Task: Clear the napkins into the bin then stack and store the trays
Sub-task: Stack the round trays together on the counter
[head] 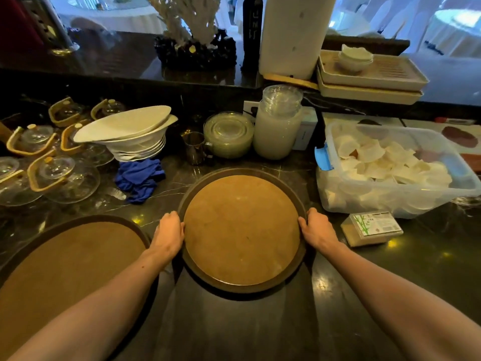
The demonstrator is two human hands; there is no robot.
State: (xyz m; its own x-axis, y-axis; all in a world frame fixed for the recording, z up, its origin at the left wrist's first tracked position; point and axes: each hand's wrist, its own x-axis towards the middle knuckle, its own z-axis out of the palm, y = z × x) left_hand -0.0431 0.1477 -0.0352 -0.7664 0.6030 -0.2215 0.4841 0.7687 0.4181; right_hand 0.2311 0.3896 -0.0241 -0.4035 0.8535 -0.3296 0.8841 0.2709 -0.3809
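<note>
While both hands grip round tray (242, 230), second tray (65, 259) lies left.

Both arms are bare from the bottom edge of the view up to the fingers. The left hand (169, 230) and right hand (318, 230) show their backs, with low ridges at the knuckles and smooth, rounded wrists just behind them. The left forearm (104, 303) carries one small dark spot (142, 267) a little behind the wrist. The right forearm (390, 295) looks even and unmarked. Both forearms look much broader far behind the hands, stretched by the wide lens. The nails are too small to make out
</note>
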